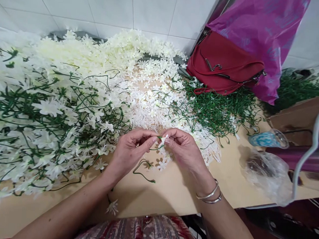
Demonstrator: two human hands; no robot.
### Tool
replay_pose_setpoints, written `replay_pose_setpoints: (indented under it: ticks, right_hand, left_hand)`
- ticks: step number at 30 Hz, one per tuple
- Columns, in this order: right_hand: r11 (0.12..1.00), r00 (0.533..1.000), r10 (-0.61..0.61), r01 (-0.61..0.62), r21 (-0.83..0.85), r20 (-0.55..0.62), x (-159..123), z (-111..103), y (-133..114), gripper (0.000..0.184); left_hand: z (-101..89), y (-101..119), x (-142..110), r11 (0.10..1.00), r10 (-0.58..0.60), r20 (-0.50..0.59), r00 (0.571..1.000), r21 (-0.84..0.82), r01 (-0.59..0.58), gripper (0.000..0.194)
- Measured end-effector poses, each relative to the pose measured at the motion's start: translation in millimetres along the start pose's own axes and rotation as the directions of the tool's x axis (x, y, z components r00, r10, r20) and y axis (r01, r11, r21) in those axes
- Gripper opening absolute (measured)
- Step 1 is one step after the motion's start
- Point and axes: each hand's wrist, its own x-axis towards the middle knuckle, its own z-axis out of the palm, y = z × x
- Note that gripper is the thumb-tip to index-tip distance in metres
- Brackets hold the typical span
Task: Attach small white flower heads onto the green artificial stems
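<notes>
In the head view, my left hand [132, 146] is closed in a pinch on the green stem [160, 147] of an artificial flower. My right hand [183, 145] pinches the small white flower head [163, 139] at the stem's end, thumb against forefinger. Both hands meet over the front of the table. Just below them lie a loose green stem [143, 175] and a few white petal pieces [161, 165]. Beyond my fingertips spreads a heap of thin white stamens [149, 115] mixed with white blossoms [162, 66].
A large pile of white flowers on green stems [54, 128] covers the left side. Green stems [219, 108] lie at right, under a red handbag [223, 65] and beside a purple plastic bag [270, 39]. A plastic cup [269, 138] and a clear bag [269, 175] stand near the right edge.
</notes>
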Motion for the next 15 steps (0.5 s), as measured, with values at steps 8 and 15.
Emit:
replay_pose_setpoints:
  ticks: [8, 15]
  right_hand:
    - [0.993, 0.995, 0.071, -0.078, 0.088, 0.076, 0, 1, -2, 0.028]
    - [0.989, 0.991, 0.110, -0.117, 0.091, 0.079, 5, 0, 11, 0.031]
  left_hand:
    - [-2.1, -1, 0, 1.000, 0.028, 0.085, 0.996, -0.010, -0.027, 0.011]
    - [0.5, -7, -3, 0.997, -0.066, 0.102, 0.993, -0.040, 0.071, 0.016]
